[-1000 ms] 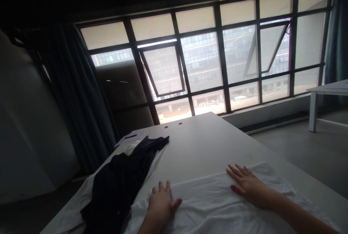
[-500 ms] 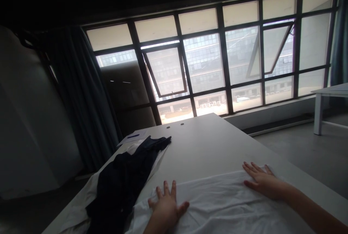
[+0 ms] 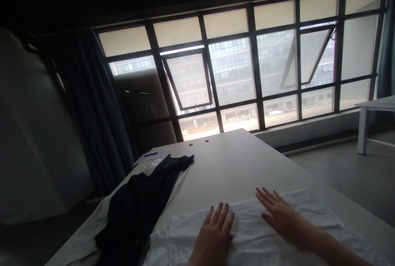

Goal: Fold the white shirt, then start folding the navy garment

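A white cloth (image 3: pixel 182 233), perhaps a garment, lies spread with shallow wrinkles over the near part of the table. My left hand (image 3: pixel 215 233) rests flat on its middle, fingers stretched forward and held near each other. To the right, my right hand (image 3: pixel 279 216) also lies flat on the cloth, its fingertips near the far hem. Both hands are open and grip nothing. How far the cloth extends toward me is cut off by the lower frame edge.
Dark navy clothing (image 3: pixel 135 200) and pale fabric lie heaped along the left side of the white table (image 3: pixel 228 163). Behind them is paper with a pen (image 3: pixel 151 154) on it. Windows (image 3: pixel 231 72) stand beyond the far edge; another table (image 3: pixel 364 126) is at right.
Both hands have slid inward over the white cloth, the left one rightward and the right one leftward. Their spread fingers have drawn closer together.
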A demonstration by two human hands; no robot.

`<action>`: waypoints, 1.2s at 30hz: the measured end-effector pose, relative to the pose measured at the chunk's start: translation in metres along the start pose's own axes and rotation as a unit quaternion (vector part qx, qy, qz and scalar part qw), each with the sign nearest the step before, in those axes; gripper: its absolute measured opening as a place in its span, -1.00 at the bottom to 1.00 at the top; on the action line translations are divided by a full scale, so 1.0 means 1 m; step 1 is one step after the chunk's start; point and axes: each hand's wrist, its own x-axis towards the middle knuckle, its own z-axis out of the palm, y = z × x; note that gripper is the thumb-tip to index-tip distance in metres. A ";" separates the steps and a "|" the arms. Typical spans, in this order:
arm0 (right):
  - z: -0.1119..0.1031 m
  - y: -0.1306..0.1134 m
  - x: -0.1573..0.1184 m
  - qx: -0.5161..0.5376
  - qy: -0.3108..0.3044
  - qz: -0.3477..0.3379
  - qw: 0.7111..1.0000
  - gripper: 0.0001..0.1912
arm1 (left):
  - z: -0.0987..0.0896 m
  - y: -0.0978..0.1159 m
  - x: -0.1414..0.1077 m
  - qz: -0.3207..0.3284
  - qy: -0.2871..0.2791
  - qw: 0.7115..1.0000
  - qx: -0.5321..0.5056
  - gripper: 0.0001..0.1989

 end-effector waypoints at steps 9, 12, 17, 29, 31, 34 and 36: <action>0.008 -0.021 -0.001 0.091 -0.098 -0.038 0.990 -0.25 | 0.002 0.001 -0.002 0.050 -0.082 0.979 -0.180 -0.34; -0.007 -0.010 -0.003 0.069 -0.093 -0.023 0.993 -0.24 | -0.004 0.000 -0.004 0.038 -0.122 0.970 -0.206 -0.17; -0.028 0.006 -0.002 -0.056 -0.053 0.082 0.994 -0.44 | -0.011 0.004 -0.004 0.021 -0.147 0.966 -0.214 -0.18; 0.037 -0.093 0.033 0.011 -0.026 -0.062 0.998 -0.38 | 0.007 -0.002 -0.005 0.033 -0.132 0.975 -0.176 -0.14; 0.041 -0.092 0.032 0.019 -0.028 -0.066 0.997 -0.38 | 0.006 -0.001 -0.006 0.020 -0.136 0.973 -0.186 -0.12; 0.032 -0.085 0.025 0.039 -0.052 -0.058 0.996 -0.31 | 0.003 0.000 -0.010 -0.018 -0.135 0.973 -0.189 -0.07; 0.021 -0.078 0.020 0.043 -0.069 -0.032 0.996 -0.26 | 0.000 -0.002 -0.013 -0.056 -0.134 0.973 -0.181 -0.02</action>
